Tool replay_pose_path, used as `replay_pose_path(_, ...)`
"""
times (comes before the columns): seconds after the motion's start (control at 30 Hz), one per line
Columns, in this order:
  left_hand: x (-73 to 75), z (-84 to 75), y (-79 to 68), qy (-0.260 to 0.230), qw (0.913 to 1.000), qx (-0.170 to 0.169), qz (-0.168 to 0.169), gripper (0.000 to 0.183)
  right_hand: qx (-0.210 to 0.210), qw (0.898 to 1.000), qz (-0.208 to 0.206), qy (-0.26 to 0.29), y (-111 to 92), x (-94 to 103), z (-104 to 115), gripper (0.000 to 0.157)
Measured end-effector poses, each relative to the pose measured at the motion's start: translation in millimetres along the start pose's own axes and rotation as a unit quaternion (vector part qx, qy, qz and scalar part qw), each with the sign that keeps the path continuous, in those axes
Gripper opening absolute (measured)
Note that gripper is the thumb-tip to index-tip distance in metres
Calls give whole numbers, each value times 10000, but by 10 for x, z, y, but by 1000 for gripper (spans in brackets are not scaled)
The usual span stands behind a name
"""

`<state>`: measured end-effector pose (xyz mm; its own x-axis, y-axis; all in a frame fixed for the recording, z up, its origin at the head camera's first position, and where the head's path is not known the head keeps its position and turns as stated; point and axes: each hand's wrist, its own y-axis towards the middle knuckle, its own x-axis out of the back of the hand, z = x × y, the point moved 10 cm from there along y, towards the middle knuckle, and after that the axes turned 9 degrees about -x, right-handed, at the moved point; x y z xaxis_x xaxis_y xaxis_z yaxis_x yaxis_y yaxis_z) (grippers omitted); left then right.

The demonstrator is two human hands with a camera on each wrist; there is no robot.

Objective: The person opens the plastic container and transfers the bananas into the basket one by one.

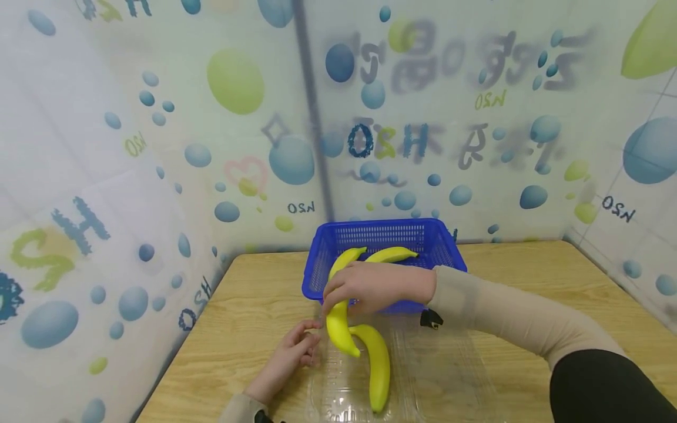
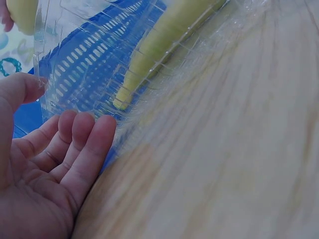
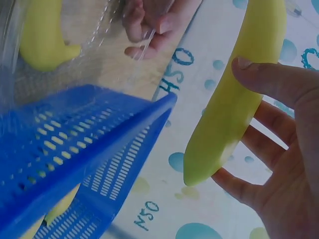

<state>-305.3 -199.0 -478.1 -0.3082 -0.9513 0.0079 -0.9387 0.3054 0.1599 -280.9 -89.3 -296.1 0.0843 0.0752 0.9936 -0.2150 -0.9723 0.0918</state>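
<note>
My right hand grips a yellow banana round its middle, thumb on one side and fingers on the other. It is raised in front of the blue basket, over a clear plastic container. Inside the container lies a second banana, also seen through the clear wall in the left wrist view. My left hand is at the container's left edge, fingers loosely bent. In the left wrist view its thumb tip touches the rim, with the fingertips by the wall.
The basket stands behind the container with another banana in it. Both rest on a wooden table. A curtain printed with bubbles and lettering hangs round the table's back and sides.
</note>
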Motion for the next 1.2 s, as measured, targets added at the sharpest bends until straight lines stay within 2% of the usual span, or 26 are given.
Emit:
replay_pose_path(0.37,-7,-40,7,-37,9999,-121,84,45,-119,9999,-103,27,-19,129,-261,34)
replay_pose_path(0.7,4,-60,3,65,9998,-153,52,45,-828,9958,28,394,-58,107,-637,35)
replay_pose_path(1.0,0,-27,-7,46,9999,-107,55,44,-1145,9910,81,687,-115,35,-919,36)
replay_pose_path(1.2,-2,-11,-11,82,10000,-42,2,44,-1590,9840,239,771,-144,-39,-1152,35)
